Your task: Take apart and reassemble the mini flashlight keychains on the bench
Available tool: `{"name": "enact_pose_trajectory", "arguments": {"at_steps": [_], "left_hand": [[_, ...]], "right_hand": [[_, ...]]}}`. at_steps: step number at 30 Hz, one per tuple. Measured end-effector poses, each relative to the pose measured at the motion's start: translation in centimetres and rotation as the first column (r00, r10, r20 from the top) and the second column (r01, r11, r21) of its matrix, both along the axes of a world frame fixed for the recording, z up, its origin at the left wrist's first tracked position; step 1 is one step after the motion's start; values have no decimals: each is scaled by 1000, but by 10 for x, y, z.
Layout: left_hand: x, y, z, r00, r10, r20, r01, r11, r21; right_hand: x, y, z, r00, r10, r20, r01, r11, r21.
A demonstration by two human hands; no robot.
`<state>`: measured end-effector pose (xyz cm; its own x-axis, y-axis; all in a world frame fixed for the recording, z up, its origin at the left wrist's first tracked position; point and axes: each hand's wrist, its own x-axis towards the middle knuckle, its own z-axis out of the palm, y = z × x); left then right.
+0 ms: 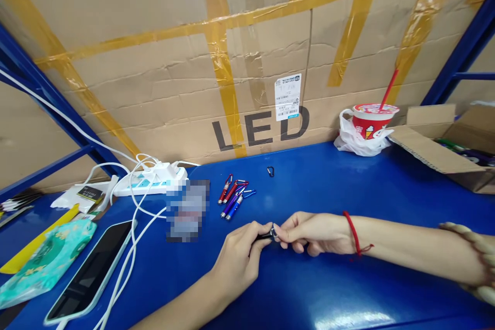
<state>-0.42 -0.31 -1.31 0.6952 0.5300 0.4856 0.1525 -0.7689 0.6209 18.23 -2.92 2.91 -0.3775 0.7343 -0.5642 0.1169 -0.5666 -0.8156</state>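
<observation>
My left hand point(242, 250) is closed around a small black keychain flashlight point(264, 236), most of it hidden by my fingers. From the right, my right hand point(303, 232) pinches its silver end; whether that part is a ring or a clip I cannot make out. Just beyond my left hand lie several keychain flashlights with clips: a red one point(223, 193), a darker red one point(231, 193), a purple one point(229, 207) and a blue one point(234, 208). A loose black carabiner point(270, 170) rests farther back on the blue table point(328, 191).
At left are a phone point(91, 273), white cables point(133, 247), a power strip point(154, 180), a teal tissue pack point(50, 255) and a blurred-out item point(188, 211). A red cup point(371, 124) in a plastic bag and an open cardboard box point(433, 149) stand at back right, before a cardboard wall point(162, 87).
</observation>
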Motion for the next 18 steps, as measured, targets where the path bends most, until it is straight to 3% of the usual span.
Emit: {"name": "enact_pose_trajectory", "arguments": {"at_steps": [4,9,14,18], "left_hand": [[1,1,4,999,32,-44,-35,997,-68],[3,2,6,993,85,-85,-97,985,-142],[4,2,9,986,121,-117,-142,973,-185],[4,2,10,987,127,-102,-146,966,-212]], "right_hand": [[-1,4,0,999,-38,20,37,998,50],[3,9,-4,990,-43,137,4,963,270],[5,7,-2,945,-126,303,-87,795,601],[6,4,5,935,-187,301,-112,650,752]]}}
